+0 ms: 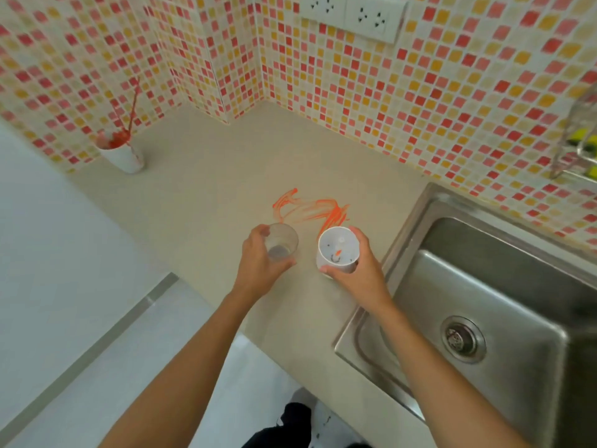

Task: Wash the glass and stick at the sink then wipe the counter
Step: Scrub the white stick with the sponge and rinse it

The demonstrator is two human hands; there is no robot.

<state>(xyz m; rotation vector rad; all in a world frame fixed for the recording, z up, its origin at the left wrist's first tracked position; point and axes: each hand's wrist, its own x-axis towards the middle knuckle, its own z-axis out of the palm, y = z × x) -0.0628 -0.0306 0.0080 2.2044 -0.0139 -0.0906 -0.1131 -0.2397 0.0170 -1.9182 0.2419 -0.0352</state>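
Near the middle of the frame the left hand (258,260) is curled round a clear glass (281,242), fingers on its far left side and thumb at its near edge; the glass stands upright, and whether its base touches the counter (200,202) cannot be told. Just to the right of it, the right hand (358,270) grips a white cup (337,248), thumb along the near lower rim and fingers wrapped behind its right side. The cup is tilted toward the camera so its inside shows, with a small orange mark and a few dark specks at the bottom. Just above both hands in the frame, an orange-red smear (310,208) is streaked across the beige counter, its lower end reaching the cup's rim. At the upper left, close to the mosaic tile wall (355,92), a second white cup (124,155) stands upright with red stains down its side and red residue at its mouth; a red stick (134,101) leans in it, pointing up and to the right. A steel sink (504,292) fills the right and lower right of the frame, its drain (462,339) in the basin floor. A clear rack (578,137) with something yellow in it hangs at the right edge, blurred. White sockets (352,14) sit on the wall at the top.
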